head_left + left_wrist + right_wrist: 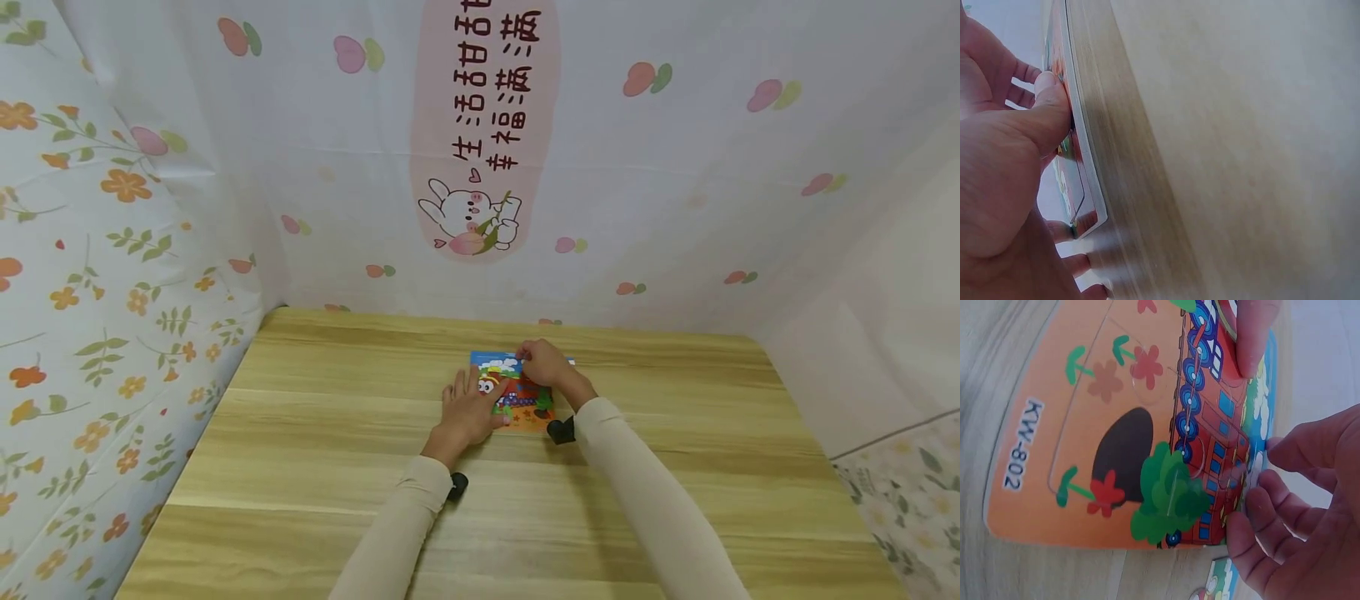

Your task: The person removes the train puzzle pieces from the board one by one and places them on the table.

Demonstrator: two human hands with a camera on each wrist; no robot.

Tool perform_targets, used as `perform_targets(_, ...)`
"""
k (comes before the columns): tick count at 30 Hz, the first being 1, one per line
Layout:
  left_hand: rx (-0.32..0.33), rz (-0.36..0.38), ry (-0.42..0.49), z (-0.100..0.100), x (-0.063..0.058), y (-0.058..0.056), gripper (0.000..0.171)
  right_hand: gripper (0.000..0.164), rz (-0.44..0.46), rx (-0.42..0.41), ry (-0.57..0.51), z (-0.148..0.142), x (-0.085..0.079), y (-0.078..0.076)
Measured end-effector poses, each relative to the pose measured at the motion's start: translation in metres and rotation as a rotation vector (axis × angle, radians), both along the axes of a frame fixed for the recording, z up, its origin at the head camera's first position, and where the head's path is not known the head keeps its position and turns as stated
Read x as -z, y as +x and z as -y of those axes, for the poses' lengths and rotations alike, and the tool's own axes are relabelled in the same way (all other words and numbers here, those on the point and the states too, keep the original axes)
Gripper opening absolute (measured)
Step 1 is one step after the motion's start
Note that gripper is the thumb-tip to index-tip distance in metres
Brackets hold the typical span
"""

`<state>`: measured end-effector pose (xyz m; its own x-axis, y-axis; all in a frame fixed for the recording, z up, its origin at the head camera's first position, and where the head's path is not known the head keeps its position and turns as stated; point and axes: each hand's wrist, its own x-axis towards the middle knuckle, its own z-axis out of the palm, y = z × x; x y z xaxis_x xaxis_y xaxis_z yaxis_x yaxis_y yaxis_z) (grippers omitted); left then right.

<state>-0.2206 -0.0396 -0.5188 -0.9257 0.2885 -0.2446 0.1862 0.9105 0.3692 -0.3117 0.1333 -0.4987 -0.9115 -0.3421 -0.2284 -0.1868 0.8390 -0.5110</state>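
Observation:
A jigsaw puzzle board lies flat on the table, showing a red train on blue wheels, orange ground and blue sky. "KW-802" is printed along its orange edge. My left hand rests over the board's left side with fingers spread, its thumb lying on the picture. Bent fingers of my right hand touch the sky part at the upper right, with thumb and forefinger tips close together. I cannot tell if a piece is between them. Beside the board, a small picture piece shows below the right fingers.
The wood-grain table spreads around the board. A white cloth with fruit prints hangs behind its far edge, and a flowered cloth hangs at the left. Black wrist cameras sit near both cuffs.

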Motion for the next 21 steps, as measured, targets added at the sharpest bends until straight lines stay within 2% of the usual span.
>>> perform_targets(12,0.005,0.011,-0.017,-0.001,0.001,-0.001,0.065,0.023,-0.027,0.032,0.042,0.007,0.010,-0.001)
perform_targets(21,0.001,0.011,-0.018,-0.001,0.002,-0.003,0.065,0.019,-0.010,0.023,-0.035,0.006,0.009,-0.003)
